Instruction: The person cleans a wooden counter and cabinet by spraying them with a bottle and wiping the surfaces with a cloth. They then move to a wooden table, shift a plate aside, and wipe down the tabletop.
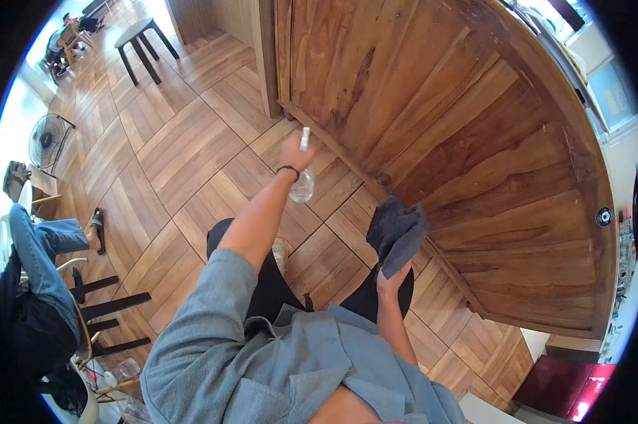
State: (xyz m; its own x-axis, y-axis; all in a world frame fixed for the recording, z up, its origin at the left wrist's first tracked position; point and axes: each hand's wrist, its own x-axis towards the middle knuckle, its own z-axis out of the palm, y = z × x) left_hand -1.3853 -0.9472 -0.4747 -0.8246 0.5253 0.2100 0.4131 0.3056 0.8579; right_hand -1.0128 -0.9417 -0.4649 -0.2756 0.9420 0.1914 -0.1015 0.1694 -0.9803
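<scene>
A clear spray bottle with a white nozzle (302,185) is in my left hand (297,153), whose fingers wrap round its neck. It is held out in front of me, above the tiled floor and beside the base of a large wooden panel (439,120). On the right, my right hand (394,280) grips a dark grey cloth (396,230), which bunches up over the fingers close to the lower edge of the panel. The cloth hides part of that hand.
A stool (136,32) stands at the upper left, and a floor fan (49,141) is by the left wall. A seated person's leg in jeans (54,233) reaches in from the left, near dark chair legs (117,307). A red box-like object (563,385) is at the lower right.
</scene>
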